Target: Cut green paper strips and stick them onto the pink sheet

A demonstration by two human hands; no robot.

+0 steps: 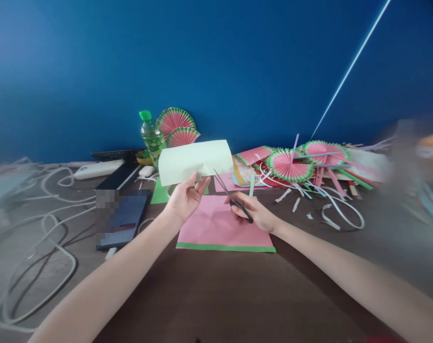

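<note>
My left hand (187, 196) pinches the lower edge of a pale green sheet of paper (193, 159), lifted above the table and slightly curved. In my right hand (254, 209) is a pair of dark-handled scissors (242, 208). Their blades point up and left to the sheet's lower right part; whether they touch the paper I cannot tell. Below both hands lies a pink sheet (216, 228) with a green strip (225, 247) along its near edge. Part of a brighter green sheet (161, 193) shows beneath, to the left of it.
Pink and green pleated paper fans (290, 165) lie at the right among white paper scraps (297, 205). More fans (176, 123) lean on the blue wall behind a green-capped bottle (150, 136). At left are a phone (125, 221) and looping white cables (73, 267).
</note>
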